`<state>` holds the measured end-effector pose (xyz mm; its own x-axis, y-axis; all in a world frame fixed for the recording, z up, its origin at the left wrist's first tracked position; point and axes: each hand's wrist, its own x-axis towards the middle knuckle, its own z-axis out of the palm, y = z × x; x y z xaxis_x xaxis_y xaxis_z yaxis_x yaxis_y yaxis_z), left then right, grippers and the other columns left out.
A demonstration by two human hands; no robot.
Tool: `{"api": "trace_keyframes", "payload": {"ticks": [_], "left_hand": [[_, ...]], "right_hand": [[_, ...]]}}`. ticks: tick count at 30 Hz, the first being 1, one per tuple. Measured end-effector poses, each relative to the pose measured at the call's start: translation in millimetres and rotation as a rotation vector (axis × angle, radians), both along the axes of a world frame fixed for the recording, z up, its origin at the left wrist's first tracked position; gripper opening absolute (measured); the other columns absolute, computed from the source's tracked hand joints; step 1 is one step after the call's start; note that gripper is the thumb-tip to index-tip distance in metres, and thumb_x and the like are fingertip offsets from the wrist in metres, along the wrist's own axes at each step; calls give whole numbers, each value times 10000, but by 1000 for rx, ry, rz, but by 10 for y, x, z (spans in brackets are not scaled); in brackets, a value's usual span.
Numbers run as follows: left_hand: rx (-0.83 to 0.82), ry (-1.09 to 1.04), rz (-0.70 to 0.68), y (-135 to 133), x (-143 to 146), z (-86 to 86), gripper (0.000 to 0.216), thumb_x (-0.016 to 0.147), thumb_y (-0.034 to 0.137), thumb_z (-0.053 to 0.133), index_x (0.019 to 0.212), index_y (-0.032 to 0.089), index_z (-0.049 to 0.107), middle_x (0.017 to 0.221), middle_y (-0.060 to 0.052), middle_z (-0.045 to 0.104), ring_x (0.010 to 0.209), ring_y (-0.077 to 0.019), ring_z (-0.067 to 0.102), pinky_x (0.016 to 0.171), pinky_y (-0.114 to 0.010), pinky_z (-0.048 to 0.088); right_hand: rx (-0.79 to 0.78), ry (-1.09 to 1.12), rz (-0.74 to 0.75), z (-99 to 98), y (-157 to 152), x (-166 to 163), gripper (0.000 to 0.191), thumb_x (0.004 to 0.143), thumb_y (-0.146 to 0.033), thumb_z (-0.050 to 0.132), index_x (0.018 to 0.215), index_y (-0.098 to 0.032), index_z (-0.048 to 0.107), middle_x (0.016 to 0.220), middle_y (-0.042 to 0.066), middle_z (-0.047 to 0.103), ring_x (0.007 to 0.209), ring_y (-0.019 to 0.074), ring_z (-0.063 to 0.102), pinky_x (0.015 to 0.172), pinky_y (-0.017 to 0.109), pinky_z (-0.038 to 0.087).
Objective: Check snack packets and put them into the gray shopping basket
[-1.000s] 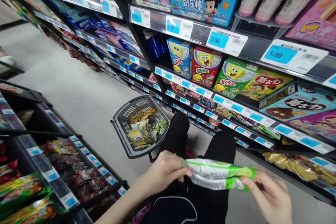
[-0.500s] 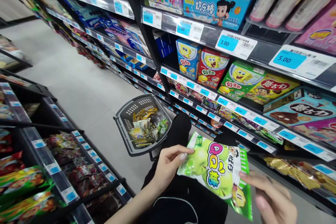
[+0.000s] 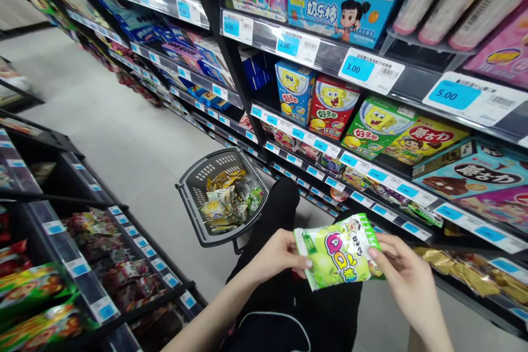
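Note:
A green and white bag of gummy candy [image 3: 336, 253] is held out over my lap, its printed front facing up. My left hand [image 3: 284, 256] pinches the bag's left end, thumb on top and fingers underneath. At the opposite end, my right hand [image 3: 398, 264] grips the green striped edge, with its thumb over the front and the other fingers behind. Beside my knee on the floor stands a grey shopping basket [image 3: 190, 206], holding several small snack packets [image 3: 225, 203].
On the right rises a shelf unit with price labels [image 3: 371, 70], cartoon snack boxes [image 3: 332, 104] and gold-wrapped packets [image 3: 457, 269] low down. Left of me, a low rack [image 3: 61, 236] holds bagged snacks. The grey floor [image 3: 152, 148] runs between them.
The candy bag has turned, its right end swinging upward. My right hand has moved up and closed on that end, where before its fingers only touched the edge.

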<state>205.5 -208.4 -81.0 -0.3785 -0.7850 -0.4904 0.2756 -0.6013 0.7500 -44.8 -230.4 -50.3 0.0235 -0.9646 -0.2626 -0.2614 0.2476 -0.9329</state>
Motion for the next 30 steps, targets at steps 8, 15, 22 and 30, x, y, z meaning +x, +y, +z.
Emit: {"api": "trace_keyframes", "payload": {"ticks": [8,15,22,30], "left_hand": [[58,-47,46,170,-129,-84,231,535,263,845,669,99,753,663,-66,741,559,-152,673,574,-215,556],[73,-21,107,266,-58,-56,239,552,290,839,666,98,753,652,-79,733,551,-166,675,549,-236,559],[-20,-50,107,307,-5,-39,227,591,306,823,683,108,759,647,-69,714,568,-161,640,556,-239,513],[-338,-283,379,324,-102,-194,171,632,292,801,536,165,740,621,-27,569,578,-110,486,531,-218,393]], "right_hand": [[-9,-12,79,-91,-304,25,261,719,-417,720,787,-168,680,682,53,727,568,175,657,486,243,534],[-9,-17,159,-96,-434,168,290,717,-437,708,781,-155,687,658,67,724,585,200,678,496,258,531],[-406,159,336,203,-375,166,90,792,-276,665,761,-201,702,680,29,708,571,150,637,464,227,496],[-1085,475,525,726,61,394,281,848,-99,543,1053,-234,679,938,61,756,594,193,678,516,317,489]]}}
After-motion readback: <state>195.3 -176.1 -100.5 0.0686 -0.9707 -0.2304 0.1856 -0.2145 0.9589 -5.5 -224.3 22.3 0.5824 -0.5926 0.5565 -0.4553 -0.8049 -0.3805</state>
